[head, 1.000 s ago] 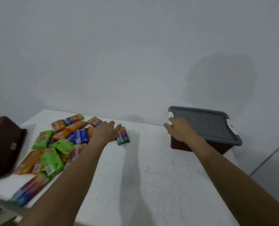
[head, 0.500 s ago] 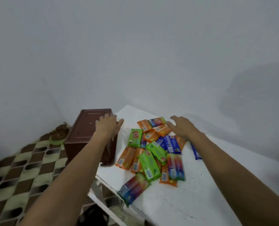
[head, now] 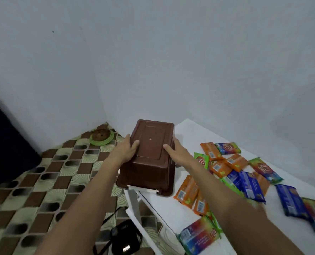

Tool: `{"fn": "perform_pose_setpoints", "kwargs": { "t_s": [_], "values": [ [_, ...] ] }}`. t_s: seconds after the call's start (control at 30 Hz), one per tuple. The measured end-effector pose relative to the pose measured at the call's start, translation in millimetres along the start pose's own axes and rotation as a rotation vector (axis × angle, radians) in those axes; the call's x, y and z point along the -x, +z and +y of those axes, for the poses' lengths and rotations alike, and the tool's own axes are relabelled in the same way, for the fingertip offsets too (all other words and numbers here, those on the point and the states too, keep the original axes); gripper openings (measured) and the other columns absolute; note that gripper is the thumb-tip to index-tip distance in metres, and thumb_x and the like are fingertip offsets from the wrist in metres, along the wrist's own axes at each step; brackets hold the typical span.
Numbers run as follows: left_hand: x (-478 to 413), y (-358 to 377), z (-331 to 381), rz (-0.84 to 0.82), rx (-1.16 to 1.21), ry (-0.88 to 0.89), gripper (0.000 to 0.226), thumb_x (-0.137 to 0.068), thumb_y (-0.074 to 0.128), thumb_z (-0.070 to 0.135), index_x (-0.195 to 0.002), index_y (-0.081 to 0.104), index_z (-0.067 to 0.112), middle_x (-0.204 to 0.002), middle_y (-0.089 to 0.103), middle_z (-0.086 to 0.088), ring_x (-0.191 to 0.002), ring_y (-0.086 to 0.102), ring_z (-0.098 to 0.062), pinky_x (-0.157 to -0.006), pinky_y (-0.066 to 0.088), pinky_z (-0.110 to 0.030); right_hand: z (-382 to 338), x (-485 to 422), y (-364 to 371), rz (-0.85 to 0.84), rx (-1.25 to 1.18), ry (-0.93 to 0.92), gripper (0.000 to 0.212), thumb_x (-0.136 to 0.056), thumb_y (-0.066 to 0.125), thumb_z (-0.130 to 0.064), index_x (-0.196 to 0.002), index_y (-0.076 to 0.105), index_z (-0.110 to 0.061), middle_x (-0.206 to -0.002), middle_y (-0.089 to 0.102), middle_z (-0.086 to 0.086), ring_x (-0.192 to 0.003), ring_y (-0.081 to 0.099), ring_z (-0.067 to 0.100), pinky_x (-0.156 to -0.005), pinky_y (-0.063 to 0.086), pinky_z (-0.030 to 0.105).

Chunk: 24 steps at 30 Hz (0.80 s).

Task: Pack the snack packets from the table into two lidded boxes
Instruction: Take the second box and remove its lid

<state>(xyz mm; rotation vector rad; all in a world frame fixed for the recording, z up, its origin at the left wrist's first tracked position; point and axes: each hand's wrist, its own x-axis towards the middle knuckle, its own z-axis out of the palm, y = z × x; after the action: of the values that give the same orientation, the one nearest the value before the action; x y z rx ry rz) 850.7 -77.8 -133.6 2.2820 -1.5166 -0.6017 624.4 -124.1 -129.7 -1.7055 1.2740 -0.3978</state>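
Your left hand point(head: 124, 151) and right hand point(head: 177, 153) gripped opposite sides of the brown box point(head: 151, 157). Thumbs lay on its upturned base, and the fingers point(head: 127, 141) clasped the side walls. The box sat inverted at the left corner of the white worktop point(head: 190, 129), slightly overhanging the edge. Snack packets point(head: 232, 170) lay scattered to its right, several overlapping.
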Motion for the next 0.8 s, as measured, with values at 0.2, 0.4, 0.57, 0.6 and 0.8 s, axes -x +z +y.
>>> {"fn": "perform_pose_setpoints", "kwargs": {
  "t_s": [0.2, 0.4, 0.57, 0.6, 0.8],
  "values": [
    [6, -3, 9, 0.068, 0.162, 0.07, 0.057, -0.097, 0.045, 0.045, -0.14, 0.035, 0.008, -0.131, 0.056, -0.019, -0.116, 0.055, -0.037, -0.096, 0.044, -0.04, -7, -11, 10, -0.006, -0.307, -0.019, 0.055, -0.096, 0.047, -0.031, -0.146, 0.024, -0.038, -0.133, 0.057, -0.005, -0.112, 0.062, 0.015, -0.096, 0.053, 0.043],
    [20, -25, 51, 0.269, 0.274, 0.257, 0.061, -0.093, 0.057, 0.038, -0.142, 0.028, 0.017, -0.126, 0.059, -0.012, -0.108, 0.06, -0.035, -0.092, 0.048, -0.042, -22, 7, -29, 0.2, -0.605, -0.059, 0.048, -0.093, 0.055, -0.042, -0.135, 0.034, -0.033, -0.128, 0.059, 0.002, -0.105, 0.065, 0.019, -0.088, 0.056, 0.048],
    [35, -11, 110, 0.146, 0.469, 0.464, 0.078, -0.081, 0.067, 0.018, -0.142, 0.02, 0.027, -0.137, 0.041, -0.009, -0.12, 0.051, -0.028, -0.103, 0.044, -0.045, -13, 54, -91, 0.387, -0.796, -0.064, 0.028, -0.082, 0.047, -0.073, -0.092, 0.053, -0.047, -0.122, 0.059, 0.008, -0.102, 0.06, 0.026, -0.072, 0.056, 0.044],
    [39, -6, 124, 0.111, 0.507, 0.49, 0.085, -0.078, 0.064, 0.021, -0.146, 0.016, 0.034, -0.134, 0.039, -0.009, -0.12, 0.049, -0.026, -0.105, 0.042, -0.044, -10, 69, -103, 0.401, -0.83, -0.071, 0.024, -0.086, 0.043, -0.071, -0.09, 0.055, -0.051, -0.115, 0.06, 0.007, -0.094, 0.06, 0.023, -0.061, 0.055, 0.037],
    [87, 28, 212, -0.104, 0.896, 0.531, 0.053, -0.093, 0.049, 0.03, -0.142, 0.029, 0.039, -0.134, 0.041, -0.003, -0.12, 0.05, -0.016, -0.094, 0.046, -0.035, 31, 156, -181, 0.507, -0.933, -0.117, 0.043, -0.09, 0.035, -0.07, -0.11, 0.06, -0.042, -0.114, 0.061, 0.001, -0.101, 0.06, 0.028, -0.083, 0.052, 0.049]
  ]
}}
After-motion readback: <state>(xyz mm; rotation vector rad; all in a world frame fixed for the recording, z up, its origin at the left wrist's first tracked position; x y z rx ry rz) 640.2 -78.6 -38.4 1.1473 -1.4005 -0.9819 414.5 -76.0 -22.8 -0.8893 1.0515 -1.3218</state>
